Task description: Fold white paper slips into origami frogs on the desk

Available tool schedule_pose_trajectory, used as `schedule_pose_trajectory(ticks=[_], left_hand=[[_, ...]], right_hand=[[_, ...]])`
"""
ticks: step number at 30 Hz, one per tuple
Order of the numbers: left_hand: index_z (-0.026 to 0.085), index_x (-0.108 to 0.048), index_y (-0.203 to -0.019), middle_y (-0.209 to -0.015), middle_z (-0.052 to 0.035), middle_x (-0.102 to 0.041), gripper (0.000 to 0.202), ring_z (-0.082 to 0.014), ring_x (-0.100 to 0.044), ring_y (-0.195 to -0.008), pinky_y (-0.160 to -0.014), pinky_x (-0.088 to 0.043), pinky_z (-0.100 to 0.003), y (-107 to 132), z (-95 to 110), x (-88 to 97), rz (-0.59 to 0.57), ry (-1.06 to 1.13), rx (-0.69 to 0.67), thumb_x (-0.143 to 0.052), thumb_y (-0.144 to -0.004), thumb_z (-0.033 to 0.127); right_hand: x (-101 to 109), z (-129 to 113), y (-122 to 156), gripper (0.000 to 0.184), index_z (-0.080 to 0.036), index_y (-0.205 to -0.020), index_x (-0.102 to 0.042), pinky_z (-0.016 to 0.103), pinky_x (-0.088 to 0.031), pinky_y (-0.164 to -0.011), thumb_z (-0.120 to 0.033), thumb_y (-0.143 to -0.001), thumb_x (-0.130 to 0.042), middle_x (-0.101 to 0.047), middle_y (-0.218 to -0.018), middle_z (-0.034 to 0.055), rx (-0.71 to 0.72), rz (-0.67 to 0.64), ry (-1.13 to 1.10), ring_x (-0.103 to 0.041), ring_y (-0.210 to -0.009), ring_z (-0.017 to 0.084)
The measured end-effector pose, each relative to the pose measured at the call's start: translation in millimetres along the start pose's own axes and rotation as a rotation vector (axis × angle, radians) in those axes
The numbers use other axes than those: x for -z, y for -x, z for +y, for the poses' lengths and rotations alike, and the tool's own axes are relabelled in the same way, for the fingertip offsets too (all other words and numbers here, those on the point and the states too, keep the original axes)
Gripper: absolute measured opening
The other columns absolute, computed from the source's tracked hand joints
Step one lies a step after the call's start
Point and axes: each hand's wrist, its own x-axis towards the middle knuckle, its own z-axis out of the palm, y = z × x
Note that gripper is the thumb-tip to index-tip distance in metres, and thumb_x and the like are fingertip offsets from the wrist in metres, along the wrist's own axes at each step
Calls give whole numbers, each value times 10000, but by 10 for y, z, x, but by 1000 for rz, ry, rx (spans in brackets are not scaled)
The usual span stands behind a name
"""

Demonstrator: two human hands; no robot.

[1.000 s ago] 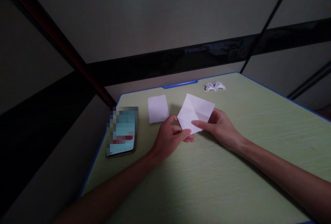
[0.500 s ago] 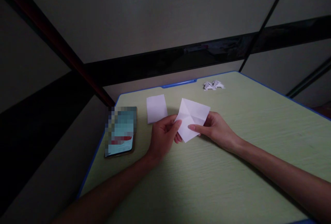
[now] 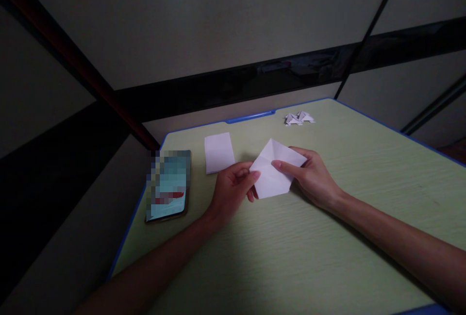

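A small white sheet of paper (image 3: 274,179) with crease lines is held up between both hands over the table. My left hand (image 3: 233,186) pinches its left corner, thumb in front and fingers behind. On the right side, my right hand (image 3: 313,174) grips the sheet, its thumb lying across the front face and its other fingers mostly hidden behind. Just left of the held sheet lies a stack of white paper (image 3: 219,152). Two folded white paper figures (image 3: 298,119) sit together near the table's far edge.
A phone (image 3: 169,186) with a lit, partly blurred screen lies at the table's left side. The pale green table (image 3: 291,252) has a blue rim and a blue strip (image 3: 251,117) at its far edge. Behind it stands a panelled surface (image 3: 218,24) with a black band.
The paper has been turned in my hands and shifted slightly right, so a different corner points up. My right hand has moved a little up and right, with its thumb higher on the sheet.
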Motion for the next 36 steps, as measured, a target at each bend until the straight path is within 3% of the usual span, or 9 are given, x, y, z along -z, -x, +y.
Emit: schedule_pose_trajectory(ticks=[7,13,18,21,26,33,36], left_hand=[[119,-559,-667,-496,41,-559,119,-56,-477,-421,-397,-377,-156,-40,-7,17,153,37,53,-615,-596,197],[123,-557,-602,-461,50,-497,121,-57,-420,-415,-396,-329,-168,-26,4,17,153,-34,54,-559,-649,234],[131,-548,-593,-480,53,-467,138,-57,-382,-440,-407,-278,-171,-24,-5,26,175,-101,0,-535,-672,243],[132,-539,-586,-502,55,-461,127,-54,-368,-467,-430,-264,-170,-30,-9,36,210,-119,-43,-532,-672,225],[131,-526,-587,-482,60,-424,122,-51,-327,-455,-420,-226,-171,-34,-17,45,205,-118,-17,-517,-674,217],[134,-460,-504,-459,55,-356,250,-56,-322,-445,-427,-246,-184,-40,-49,60,123,3,44,-503,-679,308],[119,-517,-524,-428,59,-365,224,-49,-292,-423,-401,-204,-179,-27,-15,48,101,-105,58,-549,-650,301]], right_hand=[[30,-11,-15,201,-94,-630,-564,201,-321,-432,-256,-574,-669,-524,-559,-9,-5,4,54,-442,-470,66],[47,-69,-11,190,-111,-707,-619,199,-359,-434,-251,-585,-657,-589,-615,8,6,-99,148,-492,-497,83],[56,-66,12,173,-114,-643,-650,186,-351,-403,-276,-664,-594,-598,-541,4,45,-198,268,-486,-452,75],[65,-61,20,184,-137,-757,-683,198,-411,-451,-248,-703,-547,-669,-682,31,114,-279,337,-557,-531,104],[72,-69,23,349,-184,-888,-663,259,-478,-710,-46,-658,-440,-661,-927,41,316,-348,434,-609,-832,152],[81,-49,45,420,-217,-898,-657,262,-489,-705,7,-648,-403,-648,-962,28,494,-360,562,-612,-835,142],[77,-61,58,418,-192,-903,-653,262,-485,-718,18,-647,-398,-646,-965,44,542,-396,573,-607,-849,141]])
